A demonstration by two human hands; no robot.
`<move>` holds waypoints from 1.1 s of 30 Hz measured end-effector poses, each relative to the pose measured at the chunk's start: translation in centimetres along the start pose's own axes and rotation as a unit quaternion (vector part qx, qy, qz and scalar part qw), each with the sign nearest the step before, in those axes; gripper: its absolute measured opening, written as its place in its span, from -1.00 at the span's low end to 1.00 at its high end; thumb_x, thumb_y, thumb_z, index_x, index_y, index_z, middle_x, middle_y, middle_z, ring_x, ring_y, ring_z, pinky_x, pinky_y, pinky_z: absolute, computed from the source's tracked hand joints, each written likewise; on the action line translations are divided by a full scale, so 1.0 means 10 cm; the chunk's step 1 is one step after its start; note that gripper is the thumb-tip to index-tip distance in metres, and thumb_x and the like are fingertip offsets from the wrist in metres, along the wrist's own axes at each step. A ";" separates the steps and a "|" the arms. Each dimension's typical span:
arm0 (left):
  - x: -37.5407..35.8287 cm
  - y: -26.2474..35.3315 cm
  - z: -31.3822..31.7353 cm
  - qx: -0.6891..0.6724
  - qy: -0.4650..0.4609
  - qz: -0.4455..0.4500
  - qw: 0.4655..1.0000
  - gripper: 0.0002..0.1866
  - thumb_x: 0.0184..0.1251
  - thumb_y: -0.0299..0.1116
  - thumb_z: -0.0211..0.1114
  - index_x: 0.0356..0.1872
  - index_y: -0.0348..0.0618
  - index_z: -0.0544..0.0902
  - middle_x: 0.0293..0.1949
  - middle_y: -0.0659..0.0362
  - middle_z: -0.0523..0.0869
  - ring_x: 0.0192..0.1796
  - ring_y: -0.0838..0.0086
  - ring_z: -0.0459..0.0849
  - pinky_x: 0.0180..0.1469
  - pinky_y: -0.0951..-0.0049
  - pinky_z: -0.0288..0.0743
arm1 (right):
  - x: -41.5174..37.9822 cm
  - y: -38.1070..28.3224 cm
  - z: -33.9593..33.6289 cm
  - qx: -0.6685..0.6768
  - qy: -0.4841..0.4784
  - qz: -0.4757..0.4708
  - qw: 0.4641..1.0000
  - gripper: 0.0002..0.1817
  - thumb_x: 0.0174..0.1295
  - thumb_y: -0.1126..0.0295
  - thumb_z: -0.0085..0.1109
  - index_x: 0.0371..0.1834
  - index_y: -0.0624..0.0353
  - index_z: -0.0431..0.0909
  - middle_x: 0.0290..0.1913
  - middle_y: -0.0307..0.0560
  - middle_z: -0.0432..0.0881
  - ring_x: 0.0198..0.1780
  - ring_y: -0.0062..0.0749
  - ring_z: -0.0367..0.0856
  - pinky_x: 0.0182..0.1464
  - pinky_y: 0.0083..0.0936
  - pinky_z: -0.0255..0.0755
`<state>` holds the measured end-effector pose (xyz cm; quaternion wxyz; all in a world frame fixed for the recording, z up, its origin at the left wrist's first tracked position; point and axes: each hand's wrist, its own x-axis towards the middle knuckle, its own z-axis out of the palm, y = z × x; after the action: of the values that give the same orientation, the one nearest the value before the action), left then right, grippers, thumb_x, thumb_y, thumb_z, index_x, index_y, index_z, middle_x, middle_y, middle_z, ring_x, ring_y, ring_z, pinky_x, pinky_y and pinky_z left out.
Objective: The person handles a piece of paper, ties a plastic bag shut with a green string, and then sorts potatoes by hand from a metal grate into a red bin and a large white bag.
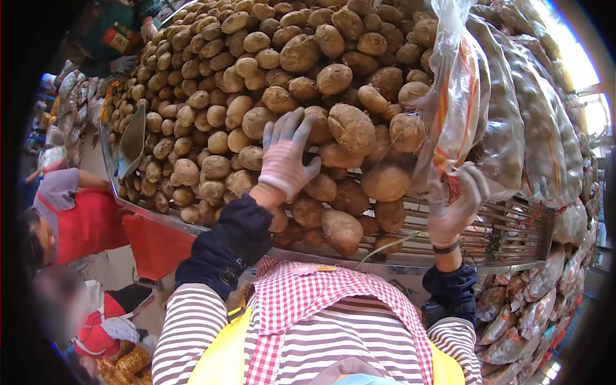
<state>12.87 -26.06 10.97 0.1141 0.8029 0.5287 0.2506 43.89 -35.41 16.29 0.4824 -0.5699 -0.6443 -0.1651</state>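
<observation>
My left hand (287,156), in a striped glove with grey fingertips, lies on the heap with its fingers stretched out, touching potatoes. A large soil-covered potato (351,129) is just to the right of its fingers. At the right, my gloved right hand (457,204) is closed on the gathered edge of a clear plastic bag (457,96) with red and yellow stripes. The bag rises away from the hand over the potatoes. Some potatoes (387,182) lie close to its left side, near the slatted rack.
A slatted metal rack (507,231) with a metal rim runs along the front. Filled bags (507,109) line the right, with more stacked bags (526,314) below. A metal scoop (132,142) stands at the left edge. People in red aprons (86,218) are at the left; another gloved hand (124,63) is upper left.
</observation>
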 end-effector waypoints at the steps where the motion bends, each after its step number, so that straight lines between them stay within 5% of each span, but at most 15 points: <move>1: 0.09 -0.03 0.00 0.018 -0.008 0.023 1.000 0.01 -0.04 -0.19 0.62 0.55 0.09 0.36 0.50 0.03 0.44 0.54 0.07 0.37 0.59 -0.10 0.07 | 0.01 -0.05 0.01 0.031 -0.067 -0.029 0.997 -0.38 0.21 0.23 0.59 0.29 0.15 0.53 0.27 0.06 0.57 0.26 -0.06 0.55 0.32 -0.19 0.46; 4: 0.39 -0.16 -0.08 0.018 -0.122 0.054 0.991 0.02 -0.10 -0.22 0.67 0.53 0.17 0.39 0.50 0.07 0.44 0.48 0.09 0.46 0.50 -0.08 0.19 | 0.13 -0.31 0.25 0.084 -0.212 -0.073 0.971 -0.27 0.07 0.24 0.63 0.33 0.10 0.53 0.35 0.07 0.54 0.33 -0.02 0.50 0.34 -0.17 0.43; 8: 0.71 -0.27 -0.14 0.041 -0.205 0.087 0.974 -0.09 -0.09 -0.20 0.69 0.42 0.17 0.50 0.28 0.10 0.64 0.33 0.13 0.60 0.38 0.05 0.32 | 0.18 -0.52 0.98 0.056 -0.267 -0.080 0.959 -0.20 0.02 0.17 0.61 0.41 -0.08 0.51 0.41 0.06 0.52 0.31 0.10 0.52 0.35 -0.03 0.39; 14: 0.28 -0.48 -0.39 -0.121 0.005 0.042 0.992 -0.25 0.15 -0.29 0.58 0.40 -0.02 0.49 0.25 0.04 0.65 0.30 0.15 0.65 0.31 0.11 0.54 | 0.23 -0.48 1.16 0.073 -0.300 -0.080 0.948 -0.32 0.05 0.04 0.55 0.33 -0.35 0.58 0.36 0.03 0.52 0.25 0.11 0.53 0.31 0.00 0.38; 16: 0.02 -0.47 -0.57 -0.493 0.099 -0.174 0.847 -0.27 0.25 -0.02 0.53 0.40 -0.02 0.48 0.30 0.06 0.64 0.32 0.16 0.64 0.26 0.14 0.62 | 0.16 -0.46 1.11 0.077 -0.269 -0.116 0.953 -0.44 0.03 0.11 0.57 0.18 -0.29 0.68 0.35 0.05 0.53 0.21 0.14 0.53 0.24 -0.03 0.45; 17: -0.14 -0.50 -0.65 -0.494 0.102 -0.173 0.846 -0.27 0.25 -0.02 0.53 0.40 -0.02 0.48 0.30 0.06 0.64 0.32 0.16 0.64 0.26 0.14 0.62 | 0.15 -0.51 1.04 0.086 -0.252 -0.120 0.956 -0.50 -0.03 0.29 0.58 0.07 -0.25 0.73 0.34 0.07 0.52 0.19 0.13 0.53 0.20 -0.05 0.50; 19: -0.49 -0.57 -0.80 -0.772 0.060 -0.248 0.582 -0.38 0.44 0.03 0.36 0.39 -0.03 0.47 0.24 0.04 0.67 0.24 0.21 0.69 0.26 0.22 0.63 | 0.10 -0.65 0.82 0.098 -0.255 -0.099 0.957 -0.48 -0.07 0.37 0.56 0.05 -0.25 0.72 0.34 0.06 0.51 0.20 0.12 0.52 0.21 -0.06 0.50; 20: -0.66 -0.59 -0.83 -0.773 0.059 -0.246 0.582 -0.38 0.44 0.03 0.36 0.39 -0.03 0.47 0.24 0.04 0.67 0.24 0.21 0.69 0.26 0.22 0.63 | 0.07 -0.72 0.72 0.110 -0.257 -0.074 0.957 -0.46 -0.11 0.45 0.55 0.03 -0.24 0.72 0.33 0.04 0.51 0.21 0.11 0.51 0.22 -0.07 0.51; 22: -0.97 -0.64 -0.80 -0.847 0.056 -0.328 0.414 -0.41 0.51 0.03 0.25 0.38 -0.13 0.49 0.18 -0.02 0.69 0.15 0.26 0.73 0.24 0.27 0.65 | -0.08 -0.77 0.62 0.101 -0.244 -0.082 0.961 -0.47 -0.16 0.53 0.51 -0.04 -0.22 0.70 0.32 0.02 0.49 0.23 0.11 0.49 0.24 -0.08 0.51; 23: -1.10 -0.75 -0.77 -0.848 0.054 -0.327 0.413 -0.41 0.51 0.03 0.25 0.38 -0.13 0.49 0.18 -0.02 0.69 0.15 0.26 0.73 0.24 0.27 0.65 | -0.14 -0.78 0.57 0.058 -0.239 -0.095 0.965 -0.49 -0.16 0.53 0.51 -0.06 -0.21 0.69 0.31 0.00 0.49 0.24 0.11 0.48 0.24 -0.07 0.51; 25: -1.24 -0.90 -0.76 -0.771 -0.074 -0.337 0.536 -0.44 0.46 -0.03 0.33 0.30 -0.23 0.58 0.12 -0.04 0.73 0.17 0.25 0.72 0.27 0.27 0.61 | -0.25 -0.76 0.50 0.007 -0.233 -0.095 0.968 -0.46 -0.14 0.52 0.53 -0.03 -0.22 0.65 0.30 0.01 0.48 0.26 0.13 0.46 0.26 -0.03 0.49; 26: -1.23 -0.89 -0.78 -0.771 -0.078 -0.338 0.534 -0.44 0.46 -0.03 0.33 0.30 -0.23 0.58 0.12 -0.04 0.73 0.17 0.25 0.72 0.27 0.27 0.61 | -0.28 -0.73 0.46 0.004 -0.235 -0.093 0.968 -0.46 -0.14 0.52 0.53 -0.03 -0.22 0.65 0.30 0.01 0.48 0.26 0.13 0.46 0.26 -0.03 0.49; 28: -1.15 -0.85 -0.81 -0.578 -0.175 -0.383 0.699 -0.43 0.48 0.00 0.35 0.26 -0.26 0.61 0.11 0.00 0.73 0.19 0.09 0.72 0.26 0.16 0.63 | -0.29 -0.69 0.41 0.007 -0.249 -0.043 0.968 -0.40 -0.11 0.49 0.55 0.06 -0.22 0.60 0.32 0.04 0.48 0.26 0.16 0.46 0.29 0.00 0.45; 30: -1.05 -0.81 -0.79 -0.432 -0.168 -0.224 0.858 -0.42 0.36 -0.09 0.46 0.27 -0.25 0.63 0.08 0.01 0.75 0.14 0.12 0.74 0.24 0.26 0.62 | -0.28 -0.72 0.44 0.014 -0.240 -0.028 0.970 -0.32 -0.11 0.45 0.58 0.17 -0.22 0.58 0.35 0.08 0.47 0.26 0.20 0.45 0.29 0.01 0.42; 33: -0.68 -0.58 -0.81 -0.175 -0.312 -0.203 0.912 -0.07 0.09 0.17 0.53 0.33 -0.39 0.53 0.11 -0.30 0.73 0.23 -0.08 0.70 0.30 0.18 0.55 | -0.15 -0.86 0.47 -0.088 -0.319 -0.014 0.943 -0.14 -0.14 0.40 0.60 0.38 -0.23 0.51 0.35 0.12 0.49 0.29 0.22 0.42 0.28 -0.04 0.41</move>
<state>1.92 -30.45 13.37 0.4602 0.6828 0.5655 0.0475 34.00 -35.25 15.68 0.1968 -0.6240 -0.7553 -0.0378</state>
